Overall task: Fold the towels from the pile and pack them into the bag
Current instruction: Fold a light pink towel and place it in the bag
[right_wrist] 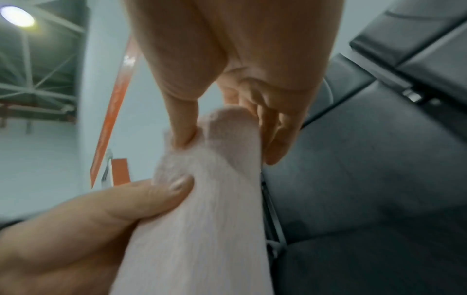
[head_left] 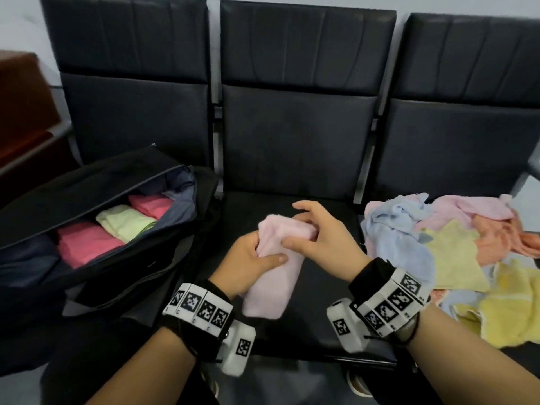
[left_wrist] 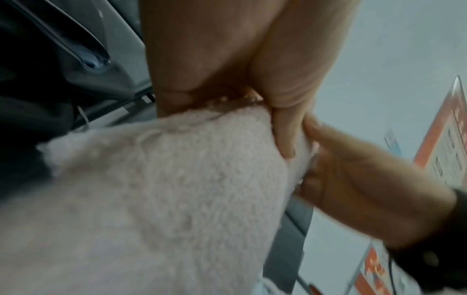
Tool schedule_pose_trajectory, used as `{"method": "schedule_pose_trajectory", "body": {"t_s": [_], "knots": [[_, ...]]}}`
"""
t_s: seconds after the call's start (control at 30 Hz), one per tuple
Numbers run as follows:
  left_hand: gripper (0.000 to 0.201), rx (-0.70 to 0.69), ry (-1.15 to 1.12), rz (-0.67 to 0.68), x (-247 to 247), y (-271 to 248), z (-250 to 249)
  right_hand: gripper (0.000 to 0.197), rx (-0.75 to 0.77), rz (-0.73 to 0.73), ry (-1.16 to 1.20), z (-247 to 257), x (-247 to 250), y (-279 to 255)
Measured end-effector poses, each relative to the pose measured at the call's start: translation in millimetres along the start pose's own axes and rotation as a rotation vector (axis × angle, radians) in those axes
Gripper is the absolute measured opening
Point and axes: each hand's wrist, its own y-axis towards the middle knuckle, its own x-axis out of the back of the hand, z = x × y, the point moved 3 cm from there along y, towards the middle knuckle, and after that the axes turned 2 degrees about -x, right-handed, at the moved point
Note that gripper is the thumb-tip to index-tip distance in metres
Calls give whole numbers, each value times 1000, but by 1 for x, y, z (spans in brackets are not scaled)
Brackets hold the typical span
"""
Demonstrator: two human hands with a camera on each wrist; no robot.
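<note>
A pale pink towel (head_left: 271, 287) folded into a long strip hangs over the middle seat, held by both hands. My left hand (head_left: 257, 255) grips it mid-length, thumb on top and fingers curled beneath. My right hand (head_left: 304, 232) pinches its upper end between thumb and fingers, with the index finger lifted. The left wrist view shows the towel (left_wrist: 164, 189) under my left hand (left_wrist: 227, 111). In the right wrist view my right hand (right_wrist: 227, 139) pinches the towel (right_wrist: 202, 219). The black bag (head_left: 96, 182) lies open on the left seat with three folded towels inside. The towel pile (head_left: 438, 249) covers the right seat.
A row of black padded seats (head_left: 321, 302) with tall backrests carries everything. A dark wooden cabinet (head_left: 23, 112) stands at the far left. Metal gaps separate the seats. My shoes show below the front edge of the bench.
</note>
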Motion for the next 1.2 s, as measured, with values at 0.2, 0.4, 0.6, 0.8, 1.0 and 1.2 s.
{"method": "schedule_pose_trajectory", "body": {"t_s": [0.2,0.4,0.6,0.8,1.0,1.2], "knots": [[31,-2,-199,-209,82,-15,-3,51,-52,279,405,27,-80,35],[30,43,-209,-389,184,-40,25,38,-20,343,364,76,-173,95],[25,134,-14,-586,297,-59,69,37,22,352,227,115,-250,165],[25,309,365,-923,423,-97,108,33,34,374,232,150,-323,234],[54,687,564,-1092,499,-152,149,43,55,609,181,169,-416,257],[29,764,-5,-1055,500,-153,171,25,240,931,-172,156,-463,231]]}}
